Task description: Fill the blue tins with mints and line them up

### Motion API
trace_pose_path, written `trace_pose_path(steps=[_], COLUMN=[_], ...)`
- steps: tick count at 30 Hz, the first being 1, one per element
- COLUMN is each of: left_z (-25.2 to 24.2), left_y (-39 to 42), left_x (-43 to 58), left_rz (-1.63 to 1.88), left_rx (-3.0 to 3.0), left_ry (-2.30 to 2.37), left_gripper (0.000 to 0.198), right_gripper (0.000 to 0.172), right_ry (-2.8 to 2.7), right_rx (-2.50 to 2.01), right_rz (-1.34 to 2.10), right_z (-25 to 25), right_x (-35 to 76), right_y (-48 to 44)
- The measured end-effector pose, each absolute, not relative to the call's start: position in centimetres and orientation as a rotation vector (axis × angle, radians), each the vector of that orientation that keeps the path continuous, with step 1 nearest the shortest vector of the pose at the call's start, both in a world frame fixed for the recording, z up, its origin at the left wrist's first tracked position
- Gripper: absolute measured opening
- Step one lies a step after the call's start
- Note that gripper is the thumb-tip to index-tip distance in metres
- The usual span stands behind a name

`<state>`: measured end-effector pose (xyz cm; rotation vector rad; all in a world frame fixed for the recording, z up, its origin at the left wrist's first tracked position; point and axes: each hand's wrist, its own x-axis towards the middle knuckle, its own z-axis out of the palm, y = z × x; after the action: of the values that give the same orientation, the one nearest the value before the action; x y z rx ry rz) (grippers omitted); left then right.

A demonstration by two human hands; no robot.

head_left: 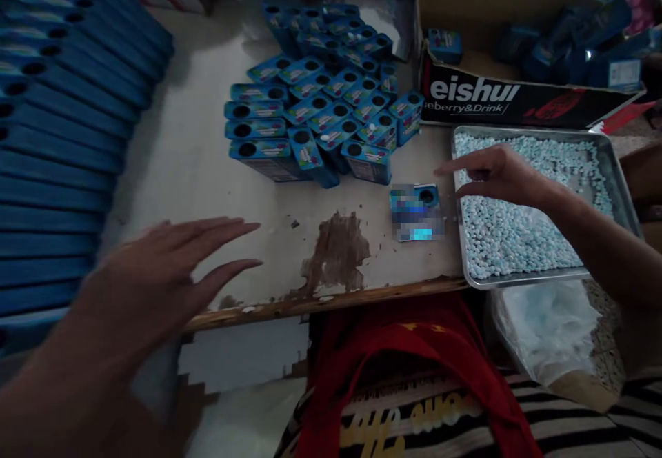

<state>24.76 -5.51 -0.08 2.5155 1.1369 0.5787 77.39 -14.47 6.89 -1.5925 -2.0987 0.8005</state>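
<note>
The blurred left hand (155,272) hovers open, empty, over the tabletop (196,168). The right hand (499,175), fingers spread, holds nothing above the tray (615,168) beside a pixelated box (416,213).

Left hand (170,265) hovers flat over the table (196,161); right hand (496,175) reaches across the pellet tray (615,175), beside a blue box (416,213).

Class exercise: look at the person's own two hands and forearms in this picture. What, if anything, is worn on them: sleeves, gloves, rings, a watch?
Both are bare. The left hand and its forearm show no glove, sleeve, ring or watch. The right hand is also ungloved, with a bare wrist and forearm. No jewellery or markings are visible, though the picture is dim and the left arm blurred.
</note>
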Motion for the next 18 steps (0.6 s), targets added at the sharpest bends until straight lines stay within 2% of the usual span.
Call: trace_pose_path(steps=[4,8,10,12,15,18], left_z=[-2.0,-3.5,-3.9,-4.1,-4.0,-3.9], left_y=[-4.6,-4.7,-5.2,-5.7,-6.2,-6.4], left_x=[27.1,27.1,27.5,28.4,30.1,31.7], left_rz=[0.504,0.462,0.467,0.504,0.587,0.631], left_rx=[2.614,2.536,2.473,2.436,2.484,2.529], left_ry=[0.969,1.054,1.112,1.132,1.058,0.995], left_gripper=[0.045,0.045,0.043,0.042,0.043,0.035], right_gripper=[0.044,0.097,0.108,0.1,0.068,0.04], right_ry=[-1.857,-2.199,-2.319,-2.368,-2.404,-2.422], right_rx=[-2.024,-2.108,-2.078,-2.08,-2.091,-2.06], right_rz=[0.427,0.254,0.241,0.209,0.152,0.262], right_z=[3.7,-1.9,-3.9,-4.9,-5.0,-4.4], right_x=[81.7,82.0,81.1,80.4,79.9,79.6], right_y=[-19.7,-25.3,-26.5,-26.5,-25.5,-24.9])
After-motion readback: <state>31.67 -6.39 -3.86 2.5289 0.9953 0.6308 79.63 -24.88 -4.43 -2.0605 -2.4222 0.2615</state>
